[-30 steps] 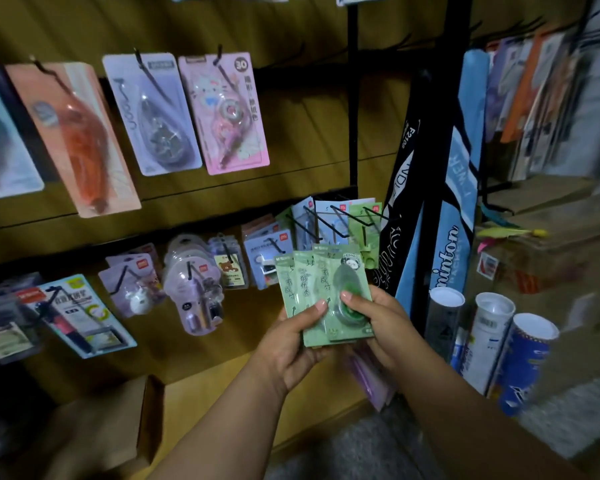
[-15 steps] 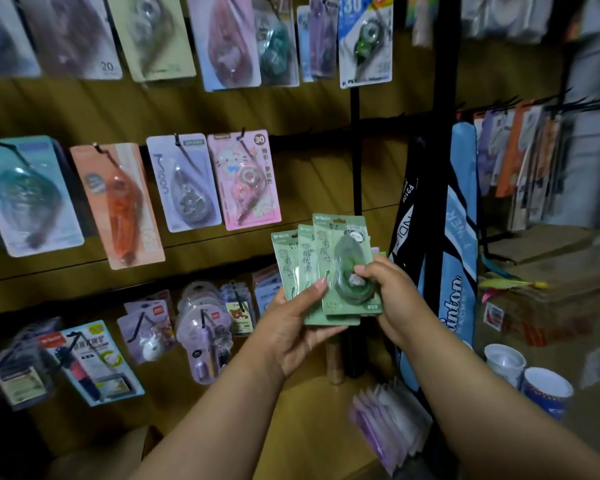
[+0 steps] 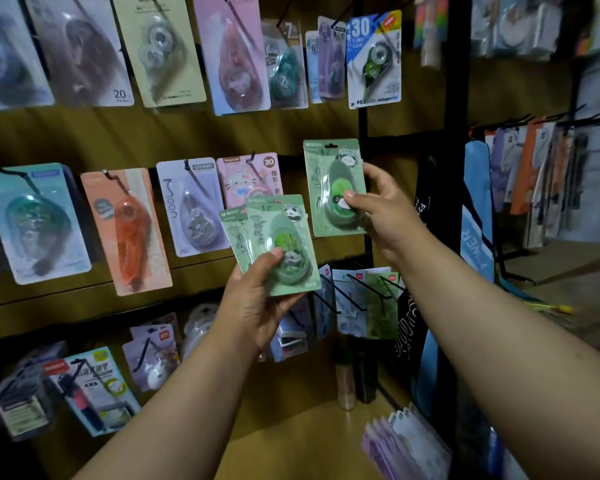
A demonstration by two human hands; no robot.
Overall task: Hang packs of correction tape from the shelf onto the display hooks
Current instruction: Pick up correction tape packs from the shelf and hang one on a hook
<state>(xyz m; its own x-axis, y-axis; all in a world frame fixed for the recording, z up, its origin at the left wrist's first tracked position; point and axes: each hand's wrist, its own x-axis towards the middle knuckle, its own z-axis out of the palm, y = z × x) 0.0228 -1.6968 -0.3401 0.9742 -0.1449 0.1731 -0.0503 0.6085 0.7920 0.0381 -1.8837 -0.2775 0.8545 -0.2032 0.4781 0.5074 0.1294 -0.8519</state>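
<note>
right hand [image 3: 383,211]: pinching single green pack [image 3: 333,188], holding upright near pink pack [image 3: 248,180]
left hand [image 3: 257,299]: gripping two fanned green packs [image 3: 278,244]

A green panda-printed pack [image 3: 333,188] stands upright, pinched at its lower right between thumb and fingers. Two more green packs [image 3: 278,244], fanned and overlapping, tilt slightly left, a thumb across their lower front.
</note>
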